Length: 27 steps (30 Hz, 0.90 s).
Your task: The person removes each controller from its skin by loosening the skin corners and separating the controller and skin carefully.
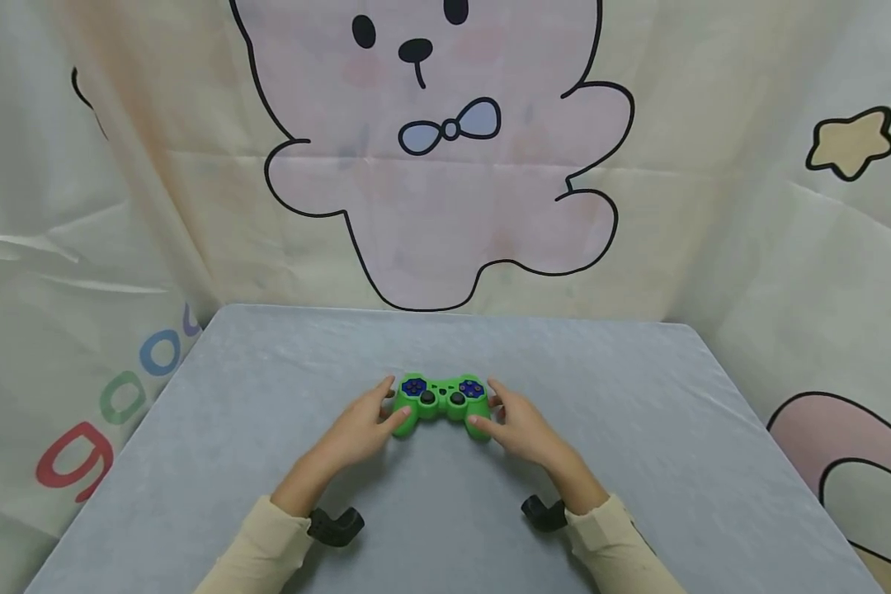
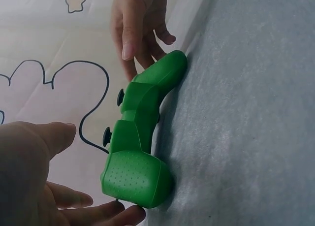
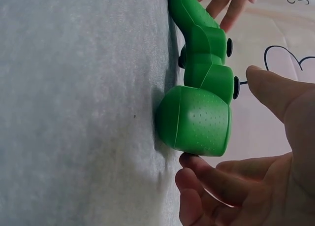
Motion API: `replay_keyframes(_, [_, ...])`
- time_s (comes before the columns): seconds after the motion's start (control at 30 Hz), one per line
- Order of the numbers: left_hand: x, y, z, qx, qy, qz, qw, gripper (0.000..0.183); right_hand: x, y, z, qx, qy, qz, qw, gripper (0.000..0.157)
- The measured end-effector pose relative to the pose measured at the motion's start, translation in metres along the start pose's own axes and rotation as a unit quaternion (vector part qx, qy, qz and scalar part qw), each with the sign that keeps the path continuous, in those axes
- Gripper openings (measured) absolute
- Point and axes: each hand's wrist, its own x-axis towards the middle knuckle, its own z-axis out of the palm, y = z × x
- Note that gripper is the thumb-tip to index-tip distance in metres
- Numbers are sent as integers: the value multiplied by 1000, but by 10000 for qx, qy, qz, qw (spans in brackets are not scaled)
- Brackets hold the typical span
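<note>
A bright green game controller [image 1: 442, 398] with dark blue button pads and two black thumbsticks lies on the grey cloth. At its left grip is my left hand [image 1: 361, 425], fingers reaching along the outer side. The left wrist view puts those fingertips [image 2: 129, 216] right at the end of the grip, thumb raised apart from it. My right hand [image 1: 523, 423] flanks the other grip in the same way. In the right wrist view its index fingertip [image 3: 189, 161] meets the grip's side, while the thumb stands off above the sticks.
Grey-blue cloth covers the table [image 1: 445, 520]. Behind it hangs a pale curtain [image 1: 698, 206] printed with a bear, a star and letters. A black wrist mount [image 1: 336, 526] sits on the left forearm, another mount [image 1: 544, 513] on the right.
</note>
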Motion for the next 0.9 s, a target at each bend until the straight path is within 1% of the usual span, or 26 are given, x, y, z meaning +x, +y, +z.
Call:
replay_keyframes(0.2, [-1,1,3,-13,0,-6,10000,70,-2,1,1,37,23,-92,9999,80])
replay_keyframes(0.4, [-1,3,2,7,1,-56,10000,70,-3,0,1,55,21,-47,10000,78])
replay_keyframes(0.6, [-2,1,3,-122,-127,-128,9998,71,-4,-1,3,63,60,22,10000,78])
replay_keyframes(0.73, [-2,-2,4,-203,-204,-151,9995,71,-4,-3,4,207,53,65,9998,78])
replay_keyframes(0.9, [1,-3,10,-164,-95,-50,9998,64,-3,0,3,463,65,104,9989,76])
